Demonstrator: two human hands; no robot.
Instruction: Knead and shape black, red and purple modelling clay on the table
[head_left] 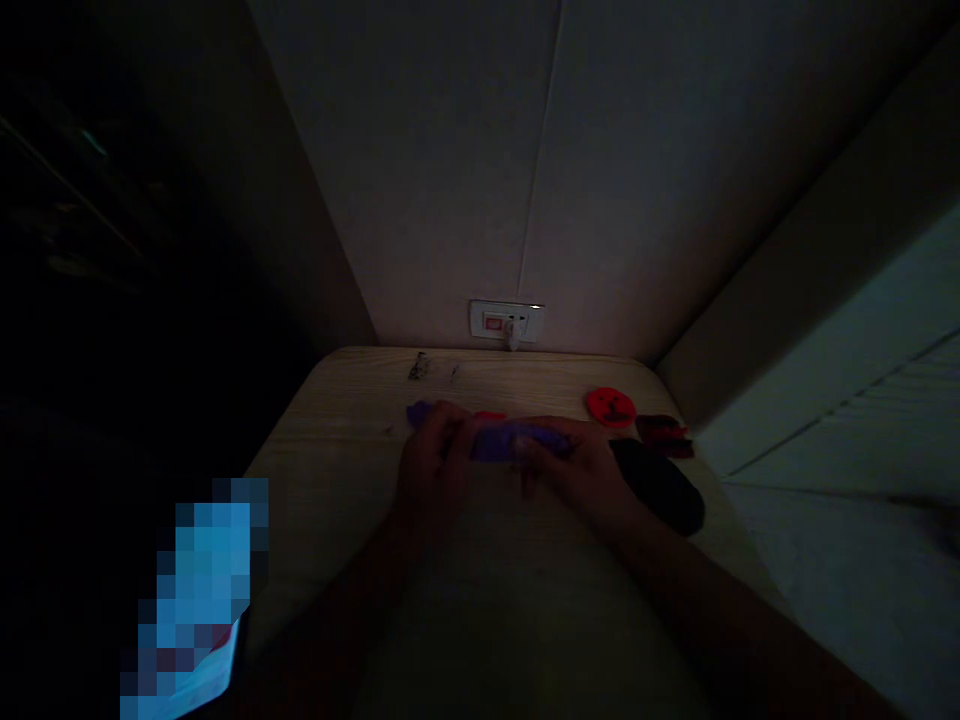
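Observation:
A flattish purple piece [495, 443], perhaps modelling clay or cloth, stretches between my two hands over the wooden tabletop; dim light hides its exact kind. My left hand [436, 455] is closed around its left part, and a purple end shows beyond the fingers. With thumb and fingers, my right hand [574, 465] pinches the right part. Just behind the purple piece a small red bit [490, 415] peeks out. To the right of my right hand lie a red disc with a dark face pattern [611, 407], dark red strips [665, 437] and a black oval piece [661, 487].
The light wooden tabletop [330, 440] has rounded back corners and meets a wall. A socket plate [507, 321] with a plug sits low on that wall. Dark marks [418, 366] lie near the back edge. A lit, pixelated screen [202, 590] glows at lower left.

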